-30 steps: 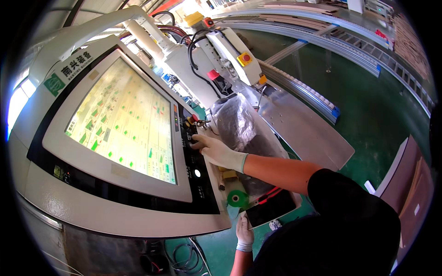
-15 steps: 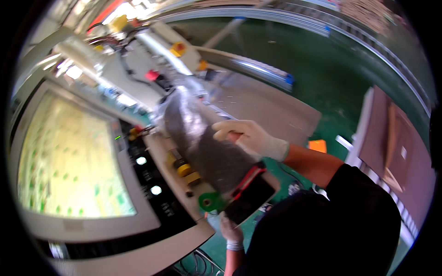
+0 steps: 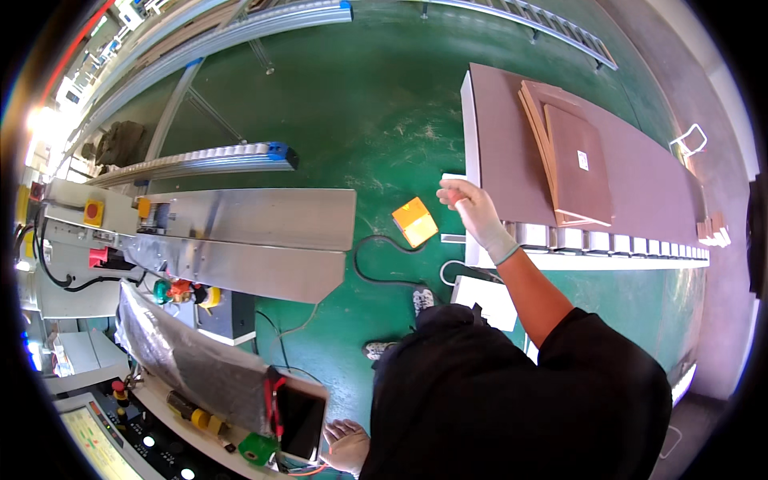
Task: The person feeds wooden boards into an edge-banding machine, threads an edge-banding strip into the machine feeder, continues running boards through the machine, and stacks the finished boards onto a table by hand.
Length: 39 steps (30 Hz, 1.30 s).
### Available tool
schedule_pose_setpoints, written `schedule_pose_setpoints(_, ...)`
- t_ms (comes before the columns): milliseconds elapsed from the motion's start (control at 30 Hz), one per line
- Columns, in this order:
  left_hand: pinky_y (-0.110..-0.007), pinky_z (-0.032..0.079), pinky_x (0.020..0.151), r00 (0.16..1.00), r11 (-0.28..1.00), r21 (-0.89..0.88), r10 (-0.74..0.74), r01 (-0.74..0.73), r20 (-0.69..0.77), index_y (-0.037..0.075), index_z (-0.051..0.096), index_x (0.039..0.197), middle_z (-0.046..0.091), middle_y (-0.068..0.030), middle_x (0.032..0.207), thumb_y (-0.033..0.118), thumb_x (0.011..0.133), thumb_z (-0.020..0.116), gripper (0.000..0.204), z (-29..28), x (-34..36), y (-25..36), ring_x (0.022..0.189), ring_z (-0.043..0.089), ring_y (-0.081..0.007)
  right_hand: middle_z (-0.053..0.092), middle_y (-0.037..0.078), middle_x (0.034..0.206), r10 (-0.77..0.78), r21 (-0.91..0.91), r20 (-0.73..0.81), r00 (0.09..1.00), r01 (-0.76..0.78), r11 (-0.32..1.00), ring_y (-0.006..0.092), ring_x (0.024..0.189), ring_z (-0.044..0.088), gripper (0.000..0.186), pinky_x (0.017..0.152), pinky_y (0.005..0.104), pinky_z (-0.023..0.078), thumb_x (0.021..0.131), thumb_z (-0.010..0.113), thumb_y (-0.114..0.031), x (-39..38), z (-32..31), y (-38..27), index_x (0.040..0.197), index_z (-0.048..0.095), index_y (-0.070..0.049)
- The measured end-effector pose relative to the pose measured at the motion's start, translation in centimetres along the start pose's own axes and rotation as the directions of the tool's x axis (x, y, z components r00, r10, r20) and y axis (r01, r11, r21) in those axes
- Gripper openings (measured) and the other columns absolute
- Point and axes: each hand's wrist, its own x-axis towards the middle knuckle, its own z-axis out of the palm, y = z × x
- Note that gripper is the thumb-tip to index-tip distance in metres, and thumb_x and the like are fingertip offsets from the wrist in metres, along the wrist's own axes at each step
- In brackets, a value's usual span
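My right hand [image 3: 474,214], in a white glove, hangs in the air near the edge of a long brown-topped table [image 3: 512,188]. Its fingers curl in loosely, a bare reddish fingertip shows, and no object is visible in them. My left hand [image 3: 346,445], also gloved, is low beside a tablet [image 3: 302,422] with a dark screen; its fingers are spread, and I cannot tell whether they touch the tablet's edge. Red-handled pliers [image 3: 274,400] lie at the tablet's side, against a grey plastic-like sheet [image 3: 200,360]. A green tape roll [image 3: 258,449] sits close by.
Brown boards [image 3: 578,164] are stacked on the long table. An orange-topped box [image 3: 414,222] and a black cable [image 3: 358,264] lie on the green floor. A metal machine table [image 3: 256,220] juts from the left, above a control panel with a screen [image 3: 94,444].
My view has swung right, away from the control screen toward the brown-topped table. My right hand has moved from over the grey sheet to beside that table. The left hand's fingers now show spread.
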Motion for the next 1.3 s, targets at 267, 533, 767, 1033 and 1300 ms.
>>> schedule_pose_setpoints(267, -0.039, 0.051, 0.094, 0.934, 0.549, 0.794, -0.065, -0.261, 0.352, 0.002, 0.058, 0.125, 0.066, -0.0111, 0.114, 0.025, 0.104, 0.046, 0.033, 5.0, -1.0, -4.5, 0.105, 0.065, -0.0271, 0.065, 0.017, 0.121, -0.279, -0.793, -0.039, 0.959, 0.140, 0.593, 0.0372, 0.113, 0.062, 0.037, 0.099, 0.0454, 0.050, 0.084, 0.068, -0.019, 11.0, -6.4, 7.7, 0.119, 0.065, -0.008)
schedule_pose_setpoints(533, -0.034, 0.048, 0.100, 0.649, 0.306, 0.686, -0.228, -0.660, 0.726, -0.003, 0.062, 0.122, 0.070, -0.0122, 0.112, 0.014, 0.103, 0.049, 0.028, 21.5, -4.5, -8.2, 0.110, 0.065, -0.0221, 0.043, 0.018, 0.152, -0.287, -0.942, -0.180, 0.941, -0.081, 0.325, 0.0365, 0.140, 0.040, 0.067, 0.117, 0.0441, 0.033, 0.086, 0.069, -0.018, 17.6, -11.8, 13.5, 0.147, 0.044, -0.007)
schedule_pose_setpoints(767, -0.038, 0.044, 0.105, 0.384, 0.045, 0.389, -0.088, -0.920, 0.919, -0.003, 0.058, 0.126, 0.064, -0.0192, 0.123, 0.009, 0.097, 0.057, 0.032, 33.0, -0.8, -11.2, 0.120, 0.060, -0.0312, 0.039, 0.021, 0.155, -0.297, -0.937, -0.149, 0.943, -0.039, 0.347, 0.0413, 0.142, 0.036, 0.066, 0.118, 0.0497, 0.030, 0.089, 0.061, -0.017, 16.7, -11.9, 15.0, 0.151, 0.039, -0.006)
schedule_pose_setpoints(1033, -0.042, 0.054, 0.084, 0.399, -0.353, 0.352, -0.068, -0.867, 0.915, 0.009, 0.068, 0.107, 0.070, -0.0093, 0.107, 0.024, 0.088, 0.065, 0.024, 36.3, 5.1, -13.0, 0.102, 0.068, -0.0282, 0.035, 0.016, 0.158, -0.210, -0.949, -0.172, 0.962, -0.105, 0.296, 0.0386, 0.145, 0.032, 0.075, 0.118, 0.0473, 0.030, 0.083, 0.065, -0.007, 17.1, -13.5, 17.9, 0.152, 0.037, -0.008)
schedule_pose_setpoints(1300, -0.036, 0.053, 0.073, 0.369, -0.398, 0.385, 0.119, -0.833, 0.922, 0.013, 0.068, 0.100, 0.070, 0.0009, 0.097, 0.016, 0.082, 0.069, 0.018, 37.5, 5.5, -14.6, 0.091, 0.069, -0.0196, 0.042, 0.024, 0.151, 0.017, -0.984, 0.095, 0.995, 0.091, 0.154, 0.0396, 0.142, 0.037, 0.071, 0.118, 0.0461, 0.031, 0.076, 0.069, -0.005, 24.8, -15.7, 18.6, 0.143, 0.046, 0.001)
